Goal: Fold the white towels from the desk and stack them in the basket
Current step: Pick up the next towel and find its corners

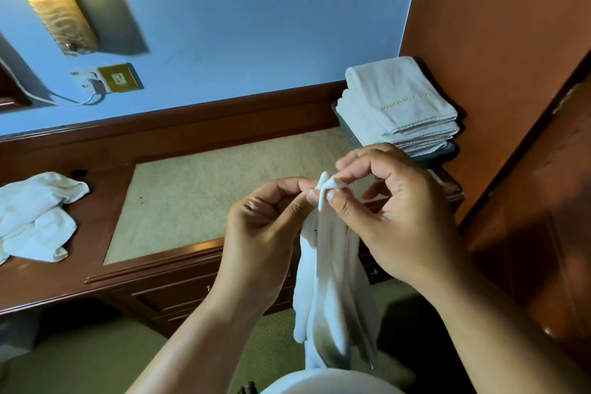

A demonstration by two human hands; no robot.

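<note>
White towel (pixel 326 281): hangs limp from one top corner, in front of the desk's near edge and right of the beige inlay (pixel 208 185). Its lower end drops past the drawer fronts toward our lap.
Left hand (pixel 265 227): thumb and forefinger pinch that corner from the left, other fingers curled in.
Right hand (pixel 393 211): pinches the same corner from the right, spare fingers loosely fanned.
Why held so: we judge both hands meet at one corner to find the hem. From there they can slide apart along the top edge and open the cloth flat.
Desk (pixel 96 265): dark wood frame around the inlay. The pad lies just beyond our hands and is likely the laying surface.
Basket (pixel 343 125): dark, at the far right corner beyond the inlay, tight against the wood panel (pixel 495 41).
Folded stack (pixel 399 105): fills the basket and rises well above its rim, top piece lettered in gold. We judge it's kept square so the next one sits level.
Loose towels (pixel 35 214): crumpled heap on the wood left of the inlay, not yet folded.
Room: wide to the left over the inlay, cramped to the right by the panel.
Edges: the raised desk lip sits between our hands and the pad. A tall stack could tip when we add to it.
</note>
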